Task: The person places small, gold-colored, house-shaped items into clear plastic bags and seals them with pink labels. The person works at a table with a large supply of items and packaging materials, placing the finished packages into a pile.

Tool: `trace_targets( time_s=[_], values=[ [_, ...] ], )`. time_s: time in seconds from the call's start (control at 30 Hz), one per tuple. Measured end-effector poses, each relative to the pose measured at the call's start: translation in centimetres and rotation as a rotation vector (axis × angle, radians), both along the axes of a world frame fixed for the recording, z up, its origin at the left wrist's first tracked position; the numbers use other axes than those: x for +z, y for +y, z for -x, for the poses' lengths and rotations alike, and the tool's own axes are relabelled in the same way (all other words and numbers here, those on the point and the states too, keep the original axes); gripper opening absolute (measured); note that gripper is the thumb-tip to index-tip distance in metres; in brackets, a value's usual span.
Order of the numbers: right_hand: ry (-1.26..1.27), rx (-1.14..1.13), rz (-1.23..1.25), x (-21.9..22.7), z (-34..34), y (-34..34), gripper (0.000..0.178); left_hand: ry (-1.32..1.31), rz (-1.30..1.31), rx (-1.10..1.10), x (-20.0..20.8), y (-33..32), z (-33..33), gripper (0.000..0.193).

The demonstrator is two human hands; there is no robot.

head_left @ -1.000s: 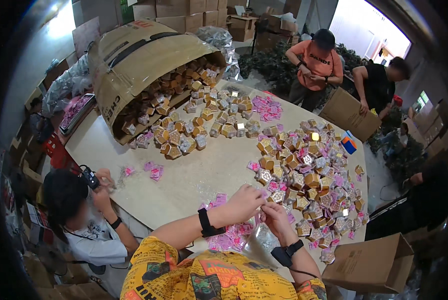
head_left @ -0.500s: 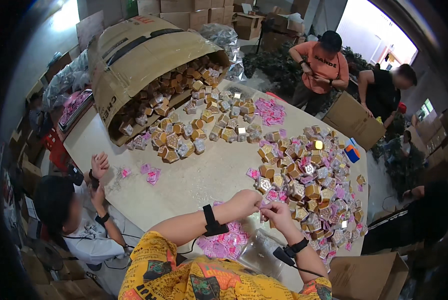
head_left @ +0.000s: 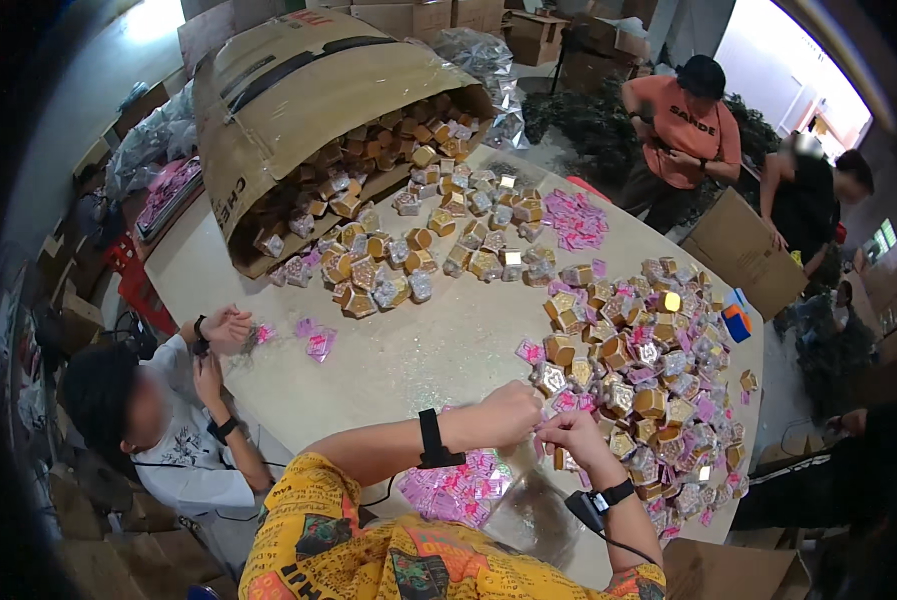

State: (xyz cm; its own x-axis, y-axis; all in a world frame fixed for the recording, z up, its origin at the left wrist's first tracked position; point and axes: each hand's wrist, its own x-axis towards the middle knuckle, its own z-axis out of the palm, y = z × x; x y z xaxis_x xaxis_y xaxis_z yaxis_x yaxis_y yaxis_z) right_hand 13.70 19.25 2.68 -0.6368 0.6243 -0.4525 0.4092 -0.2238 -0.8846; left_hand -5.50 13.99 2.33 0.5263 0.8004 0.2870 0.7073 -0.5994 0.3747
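Note:
My left hand [head_left: 507, 413] and my right hand [head_left: 577, 438] are close together over the near side of the table. The left is curled with its fingertips hidden. The right has thumb and fingers pinched together. Whatever lies between them is too small to make out. Below them is a heap of clear plastic bags [head_left: 537, 515]. Beside it, partly behind my left forearm, lies a pile of pink printed cards [head_left: 451, 487]. To the right of my hands spreads a large heap of gold, house-shaped pieces [head_left: 651, 402], many in clear wrap, mixed with pink cards.
A big cardboard box [head_left: 299, 110] lies on its side at the far left, spilling more gold pieces [head_left: 379, 260]. Pink cards [head_left: 575, 220] and an orange-and-blue object [head_left: 737, 318] lie farther off. A co-worker [head_left: 184, 430] sits at the left; other people stand beyond the table.
The view has shifted, so the table appears farther right. My hands stay close together, the left turned more into a fist. The co-worker at the left has moved their hands slightly.

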Motion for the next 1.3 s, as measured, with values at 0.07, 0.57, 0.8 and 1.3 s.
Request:
trace_targets(
  time_s=[0.07,0.57,0.8,1.3],
  values=[
    [-0.054,-0.009,-0.001,-0.7,-0.1,-0.1,0.004,-0.070,0.148,0.064,-0.3,0.1,-0.3,0.012],
    [-0.087,0.240,-1.252,-3.6,-0.2,1.2,0.020,-0.570,1.269,-0.023,-3.9,8.3,0.9,0.018],
    [-0.086,-0.048,-0.997,-5.3,-3.2,2.3,0.009,0.625,-0.136,0.359,-8.4,27.4,4.8,0.041],
    [0.037,-0.010,-0.803,-8.8,-2.2,-0.3,0.014,0.269,0.420,0.584,-12.7,27.0,14.4,0.070]
  ],
)
